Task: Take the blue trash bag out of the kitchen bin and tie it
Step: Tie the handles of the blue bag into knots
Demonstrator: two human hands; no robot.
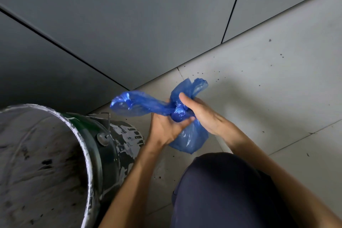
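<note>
Blue trash bag [188, 140], out of the bin [105, 146] and held above the floor [259, 79] just beside it, neck twisted into a half-made knot: left hand [164, 129] gripping the neck, right hand [203, 116] clasping one tail, probably to tighten it.

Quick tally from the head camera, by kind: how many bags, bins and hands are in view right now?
blue trash bag: 1
bin: 1
hands: 2 (left hand, right hand, both gripping the bag's neck)
Total: 4
</note>
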